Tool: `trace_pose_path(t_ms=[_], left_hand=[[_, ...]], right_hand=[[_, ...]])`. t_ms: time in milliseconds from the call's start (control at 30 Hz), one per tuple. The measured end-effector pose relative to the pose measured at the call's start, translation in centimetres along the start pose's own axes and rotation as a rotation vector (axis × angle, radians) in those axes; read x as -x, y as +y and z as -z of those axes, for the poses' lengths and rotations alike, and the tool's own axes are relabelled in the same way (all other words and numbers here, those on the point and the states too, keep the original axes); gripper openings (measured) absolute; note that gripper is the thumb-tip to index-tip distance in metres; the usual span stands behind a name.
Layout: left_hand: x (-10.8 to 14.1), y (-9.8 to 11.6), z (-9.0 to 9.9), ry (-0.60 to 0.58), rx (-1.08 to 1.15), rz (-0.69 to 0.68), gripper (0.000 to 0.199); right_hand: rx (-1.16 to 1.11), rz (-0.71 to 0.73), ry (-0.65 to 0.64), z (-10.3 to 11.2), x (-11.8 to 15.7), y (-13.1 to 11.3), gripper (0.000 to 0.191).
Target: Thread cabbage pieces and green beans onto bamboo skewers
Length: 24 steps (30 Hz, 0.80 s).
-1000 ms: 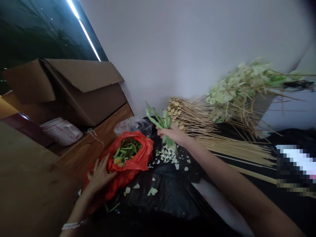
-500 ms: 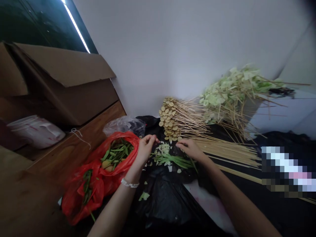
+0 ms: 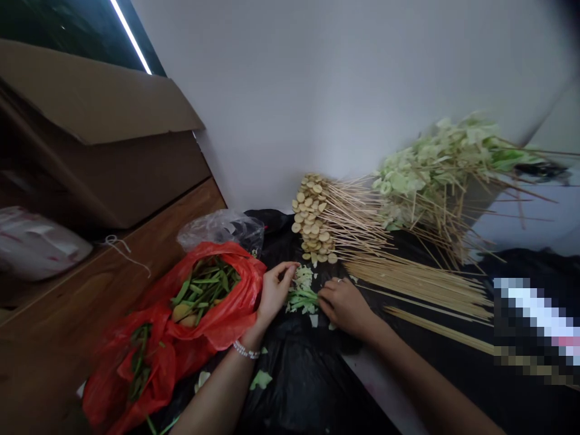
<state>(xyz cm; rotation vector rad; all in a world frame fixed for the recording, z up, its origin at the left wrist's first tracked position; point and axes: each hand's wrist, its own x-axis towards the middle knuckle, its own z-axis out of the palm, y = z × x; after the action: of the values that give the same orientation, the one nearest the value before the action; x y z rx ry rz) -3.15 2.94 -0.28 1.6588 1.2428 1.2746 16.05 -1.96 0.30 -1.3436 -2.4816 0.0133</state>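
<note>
Greens right of red bag. Right hand, farther right of it, fingers curled on greens. Left hand beside bag's right edge, fingers bent; can't tell if gripping.

Far left: cardboard box, flap raised, by pale wall. Left edge: whitish container, reddish marks, partly cut off. White string, loosely curled on wooden surface. Crumpled clear plastic bag right of string. Bright strip beside dark green surface.
</note>
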Motion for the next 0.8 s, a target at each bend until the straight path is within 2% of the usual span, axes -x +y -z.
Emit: trace_pose_path(t_ms=[167,267,367,500,600,800], left_hand=[[0.4,0.3,-0.3,-0.059,-0.064,-0.061,0.03],[0.3,0.6,0.1,-0.136,-0.117,-0.143,0.025],[0.0,0.8,0.7,-0.203,-0.145,-0.175,0.021],[-0.3,0.8,1.0,-0.173,-0.137,-0.153,0.024],[-0.3,0.8,1.0,-0.165,-0.126,-0.14,0.029],[-0.1,1.4,1.1,-0.15,-0.037,-0.118,0.034]], right_hand=[[0.027,-0.001,0.046,0.4,0.0,-0.2,0.015],[-0.011,-0.028,0.079,0.3,0.0,-0.2,0.013],[-0.046,-0.022,0.053,0.0,0.0,-0.1,0.007],[-0.01,-0.011,0.03,-0.3,0.0,-0.1,0.004],[-0.071,-0.021,0.095,-0.1,-0.1,-0.2,0.007],[-0.328,-0.043,0.245,0.6,-0.1,0.1,0.022]])
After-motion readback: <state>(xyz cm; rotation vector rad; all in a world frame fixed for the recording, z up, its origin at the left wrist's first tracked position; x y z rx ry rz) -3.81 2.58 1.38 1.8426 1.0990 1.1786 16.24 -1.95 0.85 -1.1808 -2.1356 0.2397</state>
